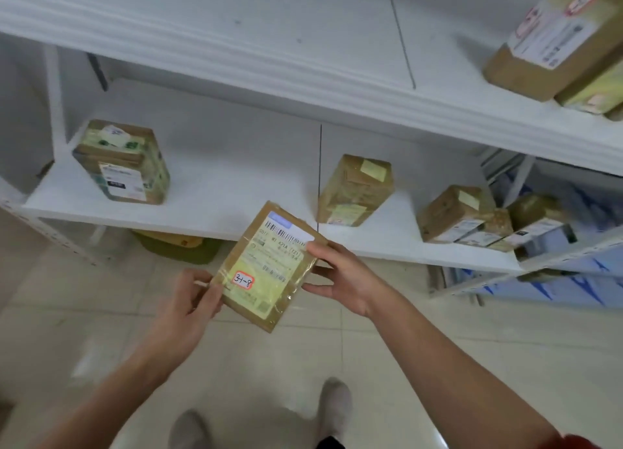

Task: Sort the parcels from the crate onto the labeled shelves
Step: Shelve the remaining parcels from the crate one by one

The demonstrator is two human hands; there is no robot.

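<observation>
I hold a flat brown parcel (266,270) in front of the white shelving, its shipping label up and a red-edged sticker reading "31-8" near its lower left. My left hand (192,307) pinches the parcel's lower left edge. My right hand (340,276) grips its right edge, thumb on the label and fingers beneath. The lower shelf (219,192) carries one taped box (123,163) at the left, another box (354,190) right of the divider line, and a cluster of small boxes (488,219) further right. The crate is not in view.
The upper shelf (303,34) bears brown boxes (553,44) at its far right. A dark green-yellow object (178,246) lies on the floor under the lower shelf. Blue-patterned material (573,280) shows at the lower right. My feet (263,418) stand on pale floor tiles.
</observation>
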